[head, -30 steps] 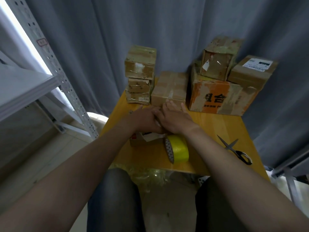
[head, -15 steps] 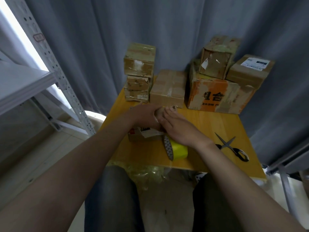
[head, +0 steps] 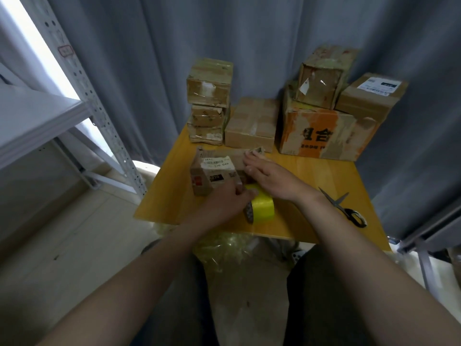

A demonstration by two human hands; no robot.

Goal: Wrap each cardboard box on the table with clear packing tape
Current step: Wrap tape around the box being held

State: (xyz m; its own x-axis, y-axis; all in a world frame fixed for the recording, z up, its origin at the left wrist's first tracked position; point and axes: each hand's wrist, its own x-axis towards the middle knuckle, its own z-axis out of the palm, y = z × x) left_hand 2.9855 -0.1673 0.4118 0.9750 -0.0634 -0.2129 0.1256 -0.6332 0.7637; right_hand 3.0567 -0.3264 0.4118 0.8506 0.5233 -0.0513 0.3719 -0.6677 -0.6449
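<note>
A small flat cardboard box [head: 214, 171] with a white shipping label lies near the middle of the wooden table [head: 324, 176]. My right hand [head: 269, 176] rests flat, fingers spread, on the box's right end. My left hand [head: 229, 198] sits at the box's near edge with its fingers curled against a roll of tape [head: 262, 208] that looks yellow and stands on edge just in front of the box. Whether the left hand grips the roll or only touches it is unclear.
Stacked cardboard boxes line the table's back: a stack of three [head: 209, 101] at left, a flat one [head: 252, 123] in the middle, an orange-printed one [head: 321, 136] with two more on top at right. Scissors [head: 346, 208] lie at right. A metal shelf [head: 37, 113] stands left. Crumpled plastic [head: 224, 248] sits below the table edge.
My left hand has slid back off the box top to its near edge by the tape roll, uncovering the label. My right hand stays pressed on the box's right end.
</note>
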